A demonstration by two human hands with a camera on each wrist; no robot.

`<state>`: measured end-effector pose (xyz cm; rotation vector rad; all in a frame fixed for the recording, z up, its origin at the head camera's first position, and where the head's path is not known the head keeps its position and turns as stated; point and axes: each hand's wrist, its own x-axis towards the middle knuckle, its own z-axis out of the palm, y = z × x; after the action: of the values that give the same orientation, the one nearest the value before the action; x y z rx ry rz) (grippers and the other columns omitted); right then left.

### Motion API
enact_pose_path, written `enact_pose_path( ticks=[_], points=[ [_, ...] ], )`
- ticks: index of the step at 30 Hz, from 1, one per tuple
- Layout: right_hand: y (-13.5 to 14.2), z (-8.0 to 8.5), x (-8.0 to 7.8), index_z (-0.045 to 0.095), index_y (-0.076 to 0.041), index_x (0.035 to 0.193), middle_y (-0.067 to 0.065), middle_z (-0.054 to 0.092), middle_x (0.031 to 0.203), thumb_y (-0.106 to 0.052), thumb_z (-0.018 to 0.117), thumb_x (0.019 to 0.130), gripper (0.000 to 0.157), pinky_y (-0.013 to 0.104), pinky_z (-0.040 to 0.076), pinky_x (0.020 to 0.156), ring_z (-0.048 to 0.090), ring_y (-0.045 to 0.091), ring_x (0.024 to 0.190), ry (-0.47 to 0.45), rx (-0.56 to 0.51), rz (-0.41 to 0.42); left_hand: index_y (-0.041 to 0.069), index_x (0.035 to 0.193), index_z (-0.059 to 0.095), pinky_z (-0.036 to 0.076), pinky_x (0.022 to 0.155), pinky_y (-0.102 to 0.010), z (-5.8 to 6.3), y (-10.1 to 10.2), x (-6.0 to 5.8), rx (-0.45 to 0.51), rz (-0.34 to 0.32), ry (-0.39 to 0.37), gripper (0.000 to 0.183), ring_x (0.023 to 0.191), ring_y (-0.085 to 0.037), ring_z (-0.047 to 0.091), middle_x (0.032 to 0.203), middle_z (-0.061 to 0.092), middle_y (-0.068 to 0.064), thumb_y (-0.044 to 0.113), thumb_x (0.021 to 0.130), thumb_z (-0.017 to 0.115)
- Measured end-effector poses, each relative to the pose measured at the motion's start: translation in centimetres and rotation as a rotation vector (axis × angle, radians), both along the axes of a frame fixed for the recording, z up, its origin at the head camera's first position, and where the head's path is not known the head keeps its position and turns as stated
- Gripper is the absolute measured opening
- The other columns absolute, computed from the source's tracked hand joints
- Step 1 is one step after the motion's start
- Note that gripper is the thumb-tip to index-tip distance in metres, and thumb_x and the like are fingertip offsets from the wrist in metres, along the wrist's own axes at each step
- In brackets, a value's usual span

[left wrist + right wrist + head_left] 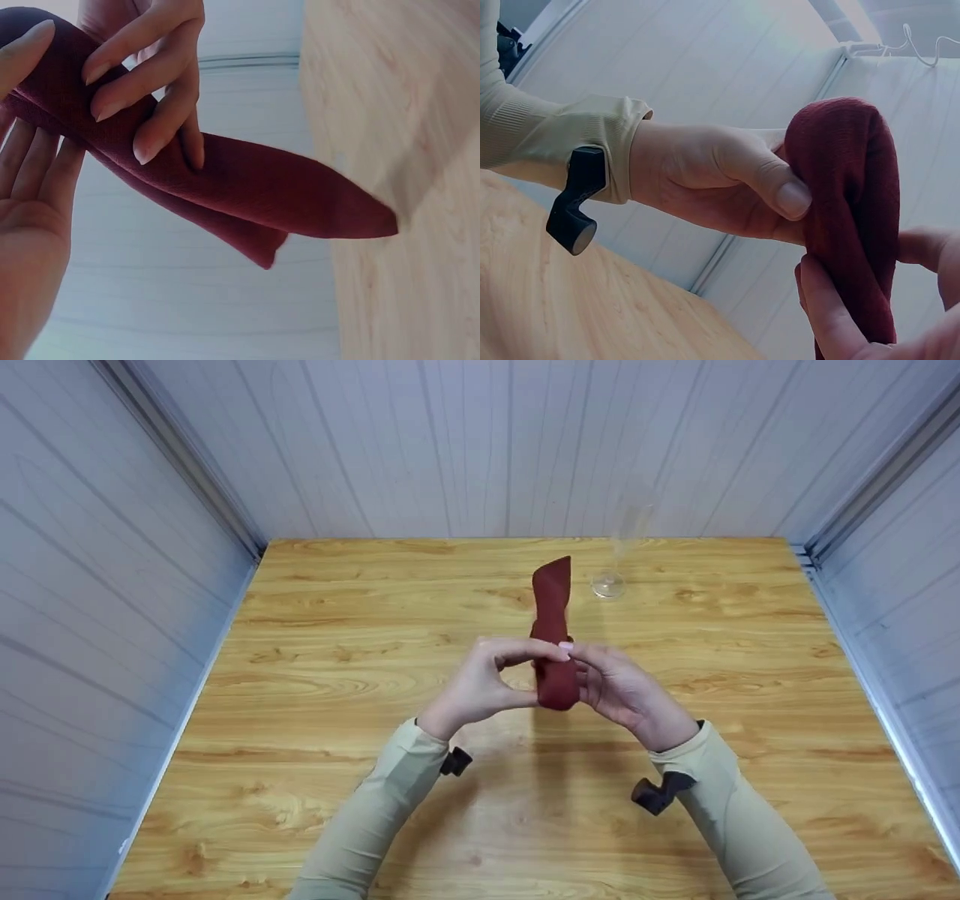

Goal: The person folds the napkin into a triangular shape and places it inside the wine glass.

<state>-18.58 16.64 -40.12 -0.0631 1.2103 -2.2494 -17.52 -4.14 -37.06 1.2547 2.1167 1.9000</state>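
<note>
Above a wood-grain table [300, 697], both hands [474, 684] [626, 694] gripping a folded maroon cloth [552, 611], clear stemmed glass [608, 584] beyond

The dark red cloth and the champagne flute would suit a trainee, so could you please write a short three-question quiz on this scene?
1. Which hand or hands hold the dark red cloth?
2. In the head view, where is the champagne flute?
A) Left of the cloth
B) Right of the cloth
C) Between the hands
3. True or false: the flute lies on its side.

Key:
1. Both: the left hand and the right hand.
2. B
3. False; it stands upright on the wood-grain table.
</note>
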Motion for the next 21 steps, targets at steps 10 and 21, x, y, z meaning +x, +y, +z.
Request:
enact_pose_path(
  ticks=[10,21],
  points=[
    [-0.3,-0.7,-0.2,0.067,-0.005,0.101,0.008,0.069,0.093,-0.009,0.055,0.097,0.013,0.028,0.055,0.072,0.067,0.018,0.083,-0.049,0.04,-0.073,-0.009,0.122,0.057,0.036,0.106,-0.038,-1.6,-0.4,0.2,0.027,-0.055,-0.035,0.048,0.121,-0.022,0.052,0.123,0.059,-0.021,-0.009,0.078,0.074],
    [-0.2,-2.1,-0.9,0.055,0.0,0.122,0.01,0.069,0.102,-0.005,0.061,0.093,0.03,0.033,0.055,0.077,0.068,0.021,0.089,0.016,0.11,-0.091,-0.01,0.137,0.041,0.03,0.109,-0.046,-2.4,-2.0,0.5,0.044,-0.103,-0.143,0.076,0.132,-0.031,0.041,0.138,0.046,-0.024,-0.013,0.071,0.078]
  ],
)
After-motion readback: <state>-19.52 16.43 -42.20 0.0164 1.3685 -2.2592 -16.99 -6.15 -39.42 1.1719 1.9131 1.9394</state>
